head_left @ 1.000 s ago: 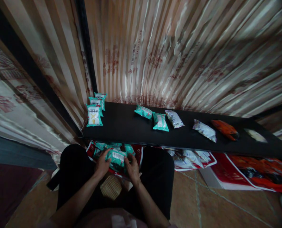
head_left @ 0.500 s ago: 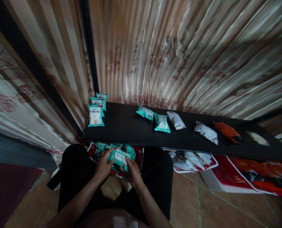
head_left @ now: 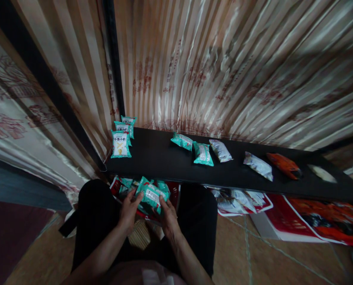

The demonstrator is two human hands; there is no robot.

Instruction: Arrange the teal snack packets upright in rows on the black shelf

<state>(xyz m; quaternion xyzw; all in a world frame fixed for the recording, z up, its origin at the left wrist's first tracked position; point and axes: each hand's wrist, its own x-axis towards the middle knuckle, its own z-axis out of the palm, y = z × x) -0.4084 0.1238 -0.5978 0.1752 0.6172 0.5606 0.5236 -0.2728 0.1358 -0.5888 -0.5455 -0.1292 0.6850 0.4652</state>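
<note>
Between my knees, a teal snack bag (head_left: 151, 194) is held by its two sides, its printed white panel facing up. My left hand (head_left: 129, 209) grips the left side and my right hand (head_left: 168, 215) the right side. Beneath it, a red basket (head_left: 174, 194) holds more teal bags, partly hidden by my hands. On the black shelf (head_left: 155, 158) ahead, several teal bags (head_left: 121, 144) stand upright in a row at the left end. Two more teal bags (head_left: 203, 153) lie near the shelf's middle.
Farther right on the shelf lie white bags (head_left: 258, 166), an orange bag (head_left: 284, 165) and a pale packet (head_left: 322, 173). Under the shelf are a basket of white bags (head_left: 238, 201) and a red box of orange packs (head_left: 327, 217). Pleated curtain (head_left: 194, 71) hangs behind, with a dark post (head_left: 112, 59) at left.
Within my hands the teal bag has turned and tipped, its top edge now higher. My left hand has shifted slightly down. The bags on the shelf have not moved.
</note>
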